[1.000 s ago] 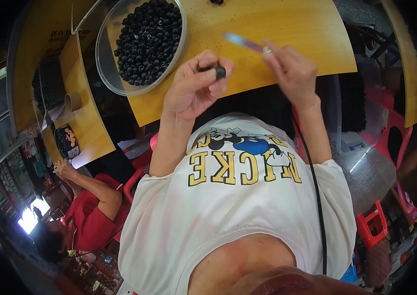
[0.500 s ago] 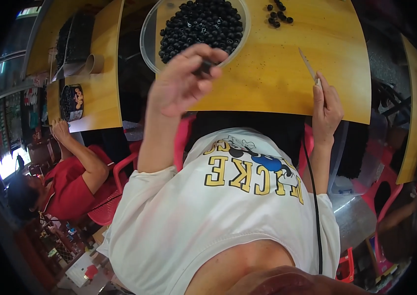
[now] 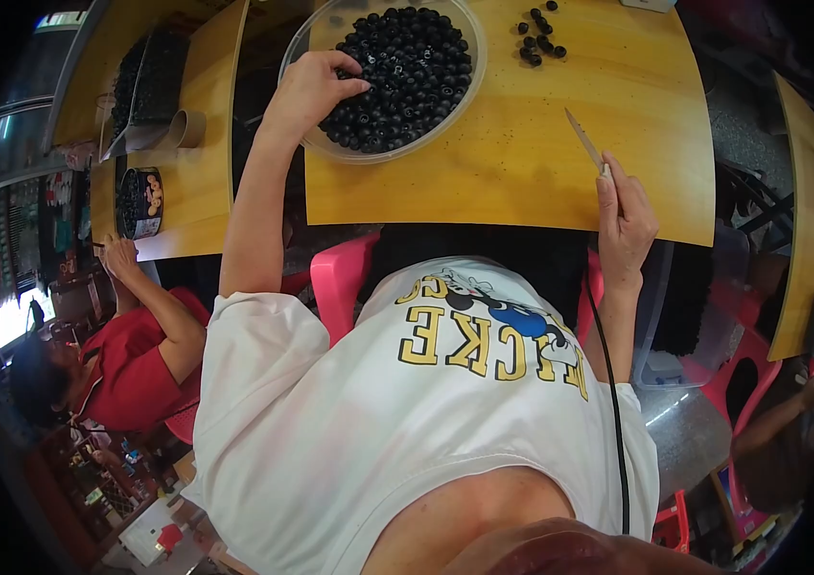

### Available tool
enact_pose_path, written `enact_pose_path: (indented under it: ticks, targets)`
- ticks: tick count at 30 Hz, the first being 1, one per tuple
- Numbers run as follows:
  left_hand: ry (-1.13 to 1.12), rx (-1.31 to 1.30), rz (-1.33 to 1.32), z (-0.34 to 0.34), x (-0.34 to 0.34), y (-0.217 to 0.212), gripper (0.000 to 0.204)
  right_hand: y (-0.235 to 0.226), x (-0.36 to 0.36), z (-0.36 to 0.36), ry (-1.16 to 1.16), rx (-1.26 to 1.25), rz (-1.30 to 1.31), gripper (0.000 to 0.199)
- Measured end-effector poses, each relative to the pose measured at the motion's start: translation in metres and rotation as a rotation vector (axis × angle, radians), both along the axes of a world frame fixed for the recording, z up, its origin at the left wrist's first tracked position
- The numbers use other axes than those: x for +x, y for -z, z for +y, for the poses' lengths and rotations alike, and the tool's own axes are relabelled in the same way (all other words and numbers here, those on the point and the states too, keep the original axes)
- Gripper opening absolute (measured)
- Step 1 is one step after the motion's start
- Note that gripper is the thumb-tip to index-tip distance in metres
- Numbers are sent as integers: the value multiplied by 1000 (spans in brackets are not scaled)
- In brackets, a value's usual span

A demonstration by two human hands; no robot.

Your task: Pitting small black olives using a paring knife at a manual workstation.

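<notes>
My left hand (image 3: 306,91) reaches over the left rim of a clear round plastic tub (image 3: 473,91), its thumb and forefinger parted at the heap of black round bead-like pieces (image 3: 402,81) inside. No separate piece can be made out between those fingertips against the black heap. Over the yellow wooden table (image 3: 503,187), farther right, my right hand (image 3: 629,220) is closed around the handle of a small knife (image 3: 582,136), its narrow blade slanting up and away to the left. Several loose black pieces (image 3: 539,43) lie beyond the knife.
Dark crumbs are scattered on the table between tub and knife. On the left, another table holds a printed can (image 3: 141,203), a cardboard tube (image 3: 186,127) and a container of black pieces (image 3: 153,77); a person in red (image 3: 153,355) sits there. A black cable (image 3: 618,412) runs along my shirt.
My left hand has moved away and left into the tub; the dark piece it held is no longer distinguishable. My right hand has shifted slightly left with the knife.
</notes>
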State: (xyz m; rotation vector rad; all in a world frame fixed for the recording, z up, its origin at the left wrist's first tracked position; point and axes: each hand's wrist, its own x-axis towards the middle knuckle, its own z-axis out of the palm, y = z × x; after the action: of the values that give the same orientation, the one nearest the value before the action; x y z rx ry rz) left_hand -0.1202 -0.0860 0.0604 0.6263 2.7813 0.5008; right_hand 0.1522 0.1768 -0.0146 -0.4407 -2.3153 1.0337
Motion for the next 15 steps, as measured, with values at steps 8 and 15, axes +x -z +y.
enact_pose_path:
  ticks: [8, 15]
  targets:
    - [43, 227, -71, -11, -14, 12, 20, -1, -1, 2, -16, 17, 15, 26]
    - [-45, 787, -676, -18, -17, 7, 24, -4, 0, 1, -28, 17, 30, 26]
